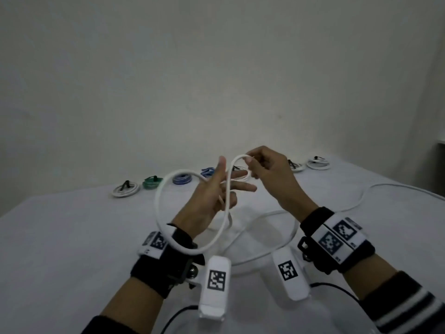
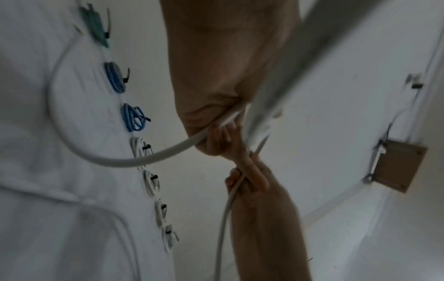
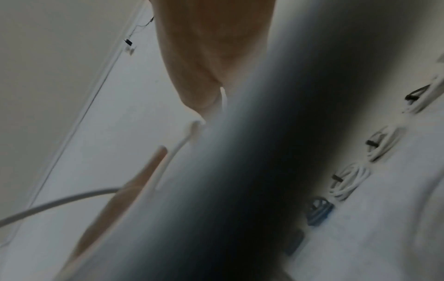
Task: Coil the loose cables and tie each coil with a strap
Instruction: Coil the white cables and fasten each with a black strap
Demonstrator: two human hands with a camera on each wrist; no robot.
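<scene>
1. Pale bare wall rises behind the white-covered table (image 1: 72,225), where a row of already coiled and strapped cables (image 1: 125,188) lies along the far edge: white ones, a green one, blue ones.
2. I am in the coiling step with the long white round cable (image 1: 160,189), and no strap is in either hand yet.
3. My left hand (image 1: 212,189) is raised above the table with thumb and forefinger stretched out; the lower fingers (image 1: 231,201) curl round the cable where the loop crosses itself.
4. My right hand (image 1: 267,172) pinches the top of the next turn between thumb and forefinger, just beside the left fingertips.
5. One wide loop hangs down past my left wrist. The rest of the cable trails slack across the table, away to the right.
6. Next, I judge, the right hand must lay this turn into the left's grip, matching the first loop's size, then slide back along the slack for another length.
7. The trailing part looks long, so several more turns seem needed before tying.
</scene>
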